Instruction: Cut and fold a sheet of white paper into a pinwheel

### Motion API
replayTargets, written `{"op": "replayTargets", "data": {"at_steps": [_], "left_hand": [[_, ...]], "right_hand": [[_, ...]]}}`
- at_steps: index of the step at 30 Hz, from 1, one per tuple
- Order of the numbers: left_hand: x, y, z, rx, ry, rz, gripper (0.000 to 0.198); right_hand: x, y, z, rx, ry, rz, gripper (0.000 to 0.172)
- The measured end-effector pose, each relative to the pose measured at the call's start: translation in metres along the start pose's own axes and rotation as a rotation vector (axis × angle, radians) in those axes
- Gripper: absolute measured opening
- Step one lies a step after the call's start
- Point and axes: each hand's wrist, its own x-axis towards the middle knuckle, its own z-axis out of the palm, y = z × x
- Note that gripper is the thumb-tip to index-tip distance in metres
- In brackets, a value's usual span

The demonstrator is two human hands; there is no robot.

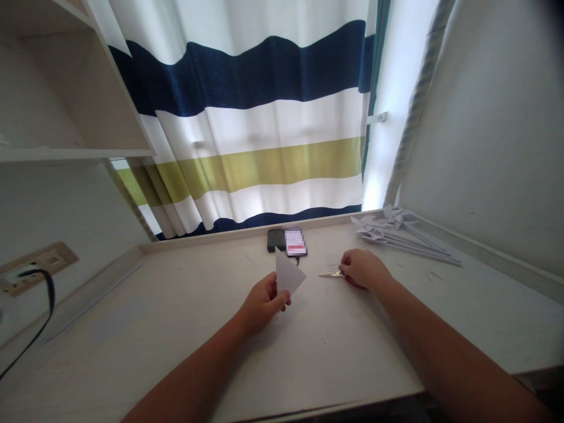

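Observation:
My left hand (263, 302) holds a white paper folded into a triangle (288, 274), its point raised above the pale desk (176, 329). To its right, my right hand (363, 269) rests on the desk, closed around a pair of scissors (331, 274); the metal blades stick out to the left and a bit of red handle shows under the palm. The two hands are a short gap apart near the desk's middle.
A dark phone (275, 239) and a small card lie near the desk's far edge. A heap of folded white paper pieces (399, 232) sits at the back right. Striped curtain (264, 117) behind, shelf (66, 154) upper left, wall socket with a black cable (42, 276) at left.

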Motion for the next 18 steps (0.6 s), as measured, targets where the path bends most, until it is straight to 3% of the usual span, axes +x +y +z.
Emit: {"op": "replayTargets", "data": {"at_steps": [5, 12, 15, 18], "left_hand": [[0.001, 0.0, -0.001, 0.022, 0.001, -0.013, 0.025], [0.001, 0.005, 0.001, -0.004, 0.088, -0.063, 0.022], [0.002, 0.008, 0.003, -0.031, 0.17, -0.081, 0.026], [0.002, 0.011, 0.007, -0.053, 0.256, -0.09, 0.029]], "right_hand": [[-0.002, 0.004, 0.0, 0.029, -0.01, -0.004, 0.022], [-0.002, 0.005, 0.003, 0.22, 0.046, -0.071, 0.008], [-0.009, -0.012, 0.005, 0.428, 0.003, -0.219, 0.024], [-0.024, -0.043, 0.013, 0.705, -0.156, -0.481, 0.034]]}}
